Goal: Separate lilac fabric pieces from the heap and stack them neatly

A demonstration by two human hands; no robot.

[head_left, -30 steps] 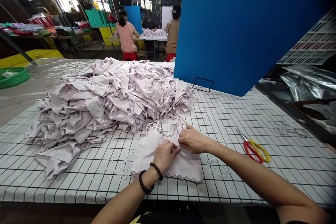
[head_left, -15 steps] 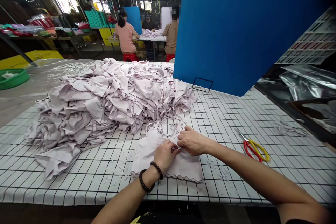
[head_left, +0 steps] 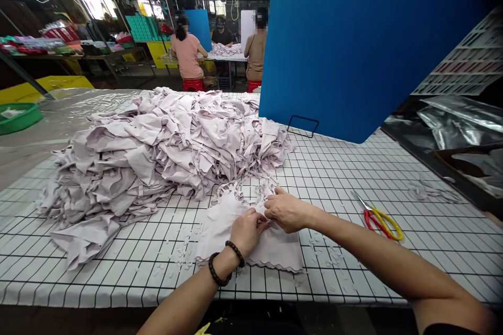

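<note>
A pale lilac camisole-like garment (head_left: pixel 220 233) with thin straps and a wavy hem lies flat in front of me, apparently on others like it. My left hand (head_left: pixel 248 230), with two dark bead bracelets at the wrist, is closed in a pinch on its upper middle. Close beside it, my right hand (head_left: pixel 286 210) has its fingers curled and pressed together on the same cloth near the neckline. The exact bit of fabric between the fingertips is hidden. Just behind lies a big heap of similar lilac garments (head_left: pixel 176 141).
Scissors (head_left: pixel 379 217) with red and yellow handles lie on the checked tablecloth (head_left: pixel 334 172) at right. Small cloth scraps (head_left: pixel 183 248) are scattered around the garment. A large blue board (head_left: pixel 338 52) stands in a black wire holder (head_left: pixel 302 125). Several people sit at a far table.
Both hands stay at nearly the same spot on the garment, with only tiny finger movement. The view has shifted very slightly.
</note>
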